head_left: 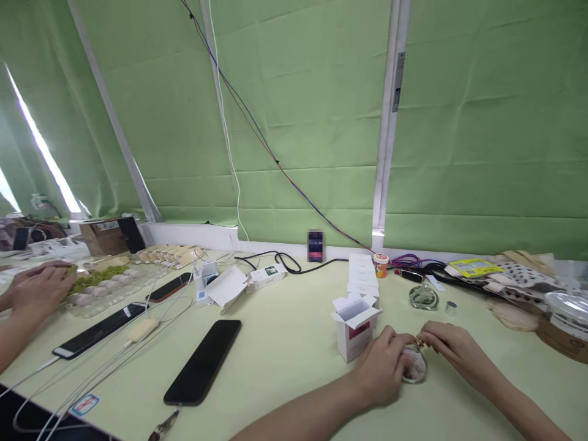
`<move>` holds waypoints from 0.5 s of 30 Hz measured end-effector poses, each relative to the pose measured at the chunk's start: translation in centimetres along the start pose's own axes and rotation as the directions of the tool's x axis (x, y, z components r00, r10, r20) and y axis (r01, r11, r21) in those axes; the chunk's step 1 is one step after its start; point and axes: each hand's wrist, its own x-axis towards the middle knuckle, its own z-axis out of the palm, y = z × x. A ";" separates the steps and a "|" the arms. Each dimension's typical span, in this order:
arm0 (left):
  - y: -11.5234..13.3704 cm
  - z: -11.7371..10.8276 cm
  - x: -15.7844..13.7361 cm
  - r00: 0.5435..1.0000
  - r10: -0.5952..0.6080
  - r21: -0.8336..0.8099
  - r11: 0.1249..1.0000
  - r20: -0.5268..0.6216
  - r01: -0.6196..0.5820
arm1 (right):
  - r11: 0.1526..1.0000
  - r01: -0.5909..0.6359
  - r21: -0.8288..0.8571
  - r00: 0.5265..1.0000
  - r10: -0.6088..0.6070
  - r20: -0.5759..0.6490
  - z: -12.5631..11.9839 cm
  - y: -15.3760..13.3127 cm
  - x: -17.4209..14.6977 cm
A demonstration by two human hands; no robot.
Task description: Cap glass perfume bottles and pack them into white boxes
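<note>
My left hand (383, 367) is closed around the side of a round, clear glass bottle (416, 367), which looks like a perfume bottle. At the top of that bottle, the fingers of my right hand (452, 352) pinch its small gold-coloured neck (419, 343); the fingers partly hide it. Just left of my left hand stands a white box (353, 340) with its flaps up. Beyond my hands a second round glass bottle (423, 297) lies on the table, with a small clear cap (451, 308) beside it.
White boxes (362, 269) stand in a row behind the flap-top box. A black phone (202, 361) lies left of my forearm, near charging cables. At far left, another person's hands (41, 285) are over an egg-tray-like holder (103, 283). A lidded container (569, 318) sits far right.
</note>
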 end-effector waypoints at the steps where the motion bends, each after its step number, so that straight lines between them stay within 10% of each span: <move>1: 0.0 0.0 0.0 1.000 -0.004 -0.003 1.000 0.000 0.004 | 1.000 -0.016 0.016 1.000 0.016 -0.009 0.1 0.1 -0.1; 15: -0.2 0.1 0.1 0.999 -0.034 -0.091 0.995 -0.029 0.031 | 0.961 -0.108 0.254 0.992 0.122 -0.041 0.8 -0.1 -0.2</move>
